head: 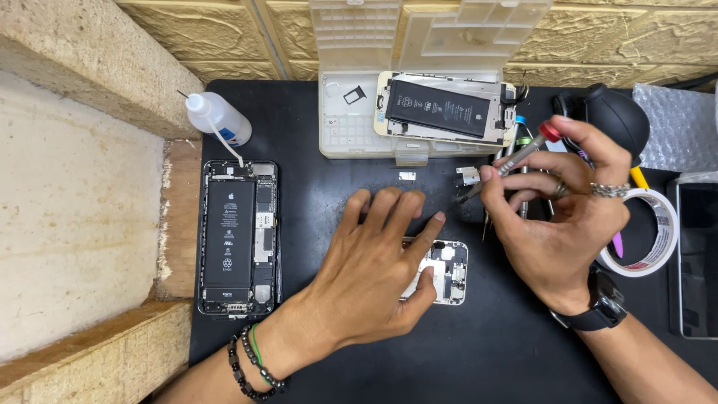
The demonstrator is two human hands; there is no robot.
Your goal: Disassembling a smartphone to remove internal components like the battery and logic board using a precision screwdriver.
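Pressing flat on the matte black mat [486, 352], my left hand [378, 262] spreads its fingers wide over an opened silver phone chassis [449, 271], palm down, thumb laid on its exposed parts. My right hand [565, 224] curls around a slim metal screwdriver [516, 155] with a red cap, pinched between thumb and fingertips, the tip angled down-left just above the chassis. At far left lies a second opened phone [238, 238], its rectangular black battery bearing white marks. Behind stand a translucent plastic parts box [351, 112], a squeeze bottle [217, 116] with a blue label, and a white tape roll [652, 233] at right.
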